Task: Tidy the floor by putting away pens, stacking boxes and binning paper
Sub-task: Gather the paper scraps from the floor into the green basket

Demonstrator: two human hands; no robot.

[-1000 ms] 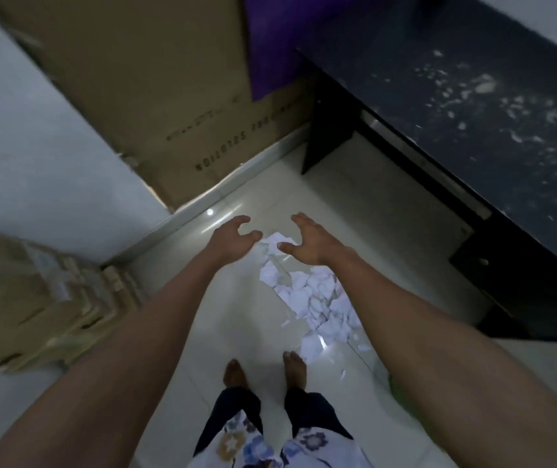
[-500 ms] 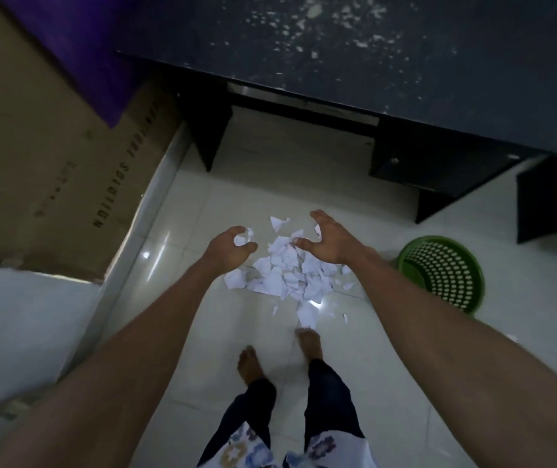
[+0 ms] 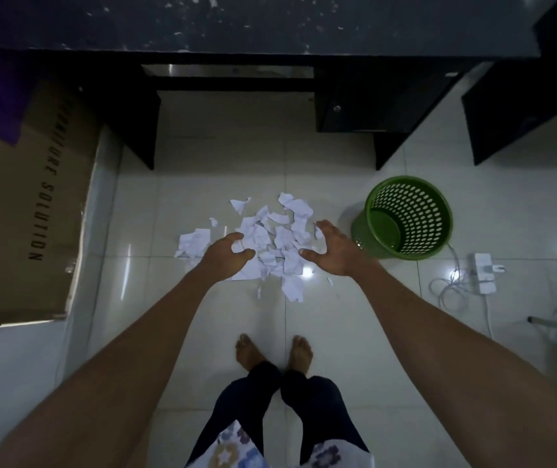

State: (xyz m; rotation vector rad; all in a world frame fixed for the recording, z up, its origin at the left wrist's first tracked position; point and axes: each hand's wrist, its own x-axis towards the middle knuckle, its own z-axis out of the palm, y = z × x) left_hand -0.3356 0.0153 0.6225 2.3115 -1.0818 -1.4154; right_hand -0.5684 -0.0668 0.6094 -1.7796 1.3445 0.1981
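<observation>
A: Where are the paper scraps (image 3: 272,236)?

B: In a loose white heap on the tiled floor (image 3: 321,319), right under and between both sets of fingertips. Most of the pile lies just past the fingers. One bigger piece sits back on the thumb side, towards the bare feet (image 3: 246,349).

A: And the left hand (image 3: 226,256)?

B: Its fingers (image 3: 233,237) are curled like a claw over the near left edge of the heap. A white scrap shows in the gap between them and the thumb. I can't tell whether it is pinched or just lying underneath.

A: The right hand (image 3: 334,251)?

B: Released. Its fingers (image 3: 324,228) are spread and gently bent, thumb out towards the other hand, gripping nothing. One small scrap lies just beside the forefinger.

A: The bin?

B: The green bin (image 3: 408,217) stands upright just outside the right fingers, on the side away from the pile, its perforated wall visible. I see no paper inside it.

A: Anything else?

B: A white power strip (image 3: 483,273) with its cable lies beyond the bin. A cardboard box (image 3: 27,204) leans well off to the outside of the left fingers. The dark desk (image 3: 270,21) spans ahead of both hands, past the fingertips.
</observation>
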